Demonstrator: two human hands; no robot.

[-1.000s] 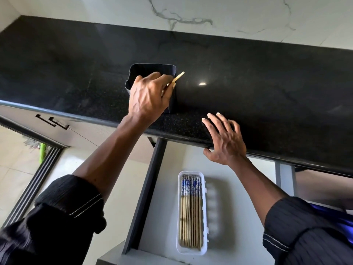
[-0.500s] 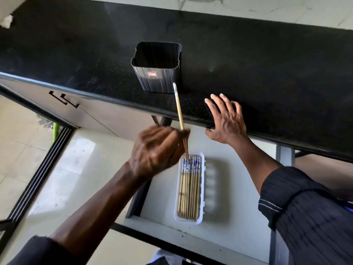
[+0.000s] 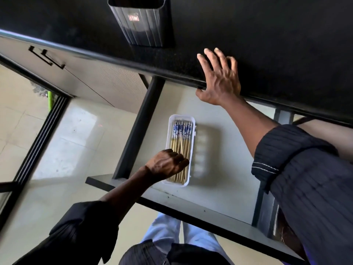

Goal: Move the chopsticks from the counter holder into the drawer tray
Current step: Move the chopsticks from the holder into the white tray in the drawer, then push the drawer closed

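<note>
A dark ribbed holder point(image 3: 142, 22) stands on the black counter point(image 3: 267, 35), its inside hidden from here. Below it, the open drawer point(image 3: 219, 169) holds a white tray point(image 3: 192, 150) filled with several bamboo chopsticks point(image 3: 182, 131) with blue-and-white ends. My left hand point(image 3: 168, 165) is down in the tray's near half and pinches one chopstick point(image 3: 181, 145), which lies slanted across the others. My right hand point(image 3: 219, 79) rests flat on the counter's front edge with fingers spread and the thumb under the lip.
Dark drawer rails point(image 3: 139, 127) run along the drawer's left side, and its front panel point(image 3: 191, 203) is close to my legs. A cabinet door with black handles point(image 3: 47, 58) is to the left. Tiled floor point(image 3: 63, 150) lies below.
My left hand carried the chopstick from the holder down into the drawer tray. The view tilted downward. My right hand stayed on the counter edge.
</note>
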